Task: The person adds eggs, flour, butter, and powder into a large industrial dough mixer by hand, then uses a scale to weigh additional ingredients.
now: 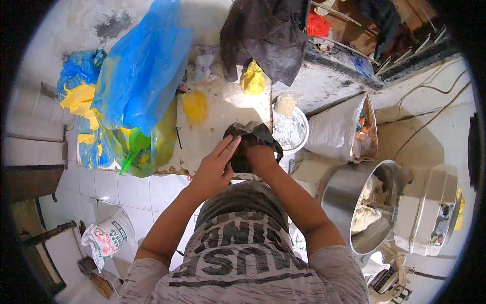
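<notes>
A black plastic bag (251, 134) lies bunched at the table's front edge, in front of my body. My left hand (220, 162) holds its left side, fingers pressed together. My right hand (260, 158) reaches into the bag's opening, its fingertips hidden. Just behind are the worn pale tabletop (200, 144), a yellow patch (194, 106) and a small yellow bag (253, 78) under a hanging dark cloth (263, 35). Right of the black bag stands a white bucket (304, 129) dusted with powder, a beige container (286, 104) at its back.
Blue plastic (142, 66), yellow-smeared wrappers and a green scoop (135, 147) crowd the left. At right are a silver sack (331, 131) with small items, a steel mixer bowl (339, 197) holding dough, and loose wires. A printed sack (106, 238) lies lower left. A cluttered shelf is top right.
</notes>
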Tool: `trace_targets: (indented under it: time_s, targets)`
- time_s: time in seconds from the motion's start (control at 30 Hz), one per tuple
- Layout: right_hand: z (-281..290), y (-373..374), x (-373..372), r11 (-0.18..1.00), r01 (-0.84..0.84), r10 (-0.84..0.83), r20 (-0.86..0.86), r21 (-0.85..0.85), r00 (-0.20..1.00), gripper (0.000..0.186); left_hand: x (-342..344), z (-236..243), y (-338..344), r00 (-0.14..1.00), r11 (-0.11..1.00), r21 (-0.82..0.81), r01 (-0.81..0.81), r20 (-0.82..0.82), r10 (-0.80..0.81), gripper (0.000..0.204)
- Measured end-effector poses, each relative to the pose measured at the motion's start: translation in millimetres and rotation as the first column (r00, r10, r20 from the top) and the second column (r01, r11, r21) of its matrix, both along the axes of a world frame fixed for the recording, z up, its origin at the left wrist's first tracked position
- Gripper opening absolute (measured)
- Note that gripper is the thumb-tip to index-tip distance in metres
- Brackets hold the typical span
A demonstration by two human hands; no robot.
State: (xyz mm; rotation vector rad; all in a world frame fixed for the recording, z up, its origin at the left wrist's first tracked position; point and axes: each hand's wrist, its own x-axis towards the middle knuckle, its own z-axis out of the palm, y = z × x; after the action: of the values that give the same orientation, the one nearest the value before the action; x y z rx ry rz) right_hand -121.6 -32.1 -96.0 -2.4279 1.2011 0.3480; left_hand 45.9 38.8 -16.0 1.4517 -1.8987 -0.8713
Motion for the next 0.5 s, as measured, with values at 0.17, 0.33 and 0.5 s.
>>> trace_targets:
  time_s: [0.17,0.33,0.5]
  targets:
    - [22,15,-29,0.968,0.191,-0.223,0.21,0.162,0.952,0.054,5,1,-6,0.999,0.997,0.066,-0.032,-0.023,0.034,0.069]
    - [108,27,-62,0.822,-0.078,-0.476,0.756,0.563,0.449,0.064,9,9,-19,0.997,0.997,0.032,-0.067,-0.045,0.068,0.067]
    - [103,-15,-190,0.691,0.51,-0.698,0.656,0.511,0.288,0.055,2,22,-34,0.997,0.997,0.034,-0.069,-0.03,0.07,0.06]
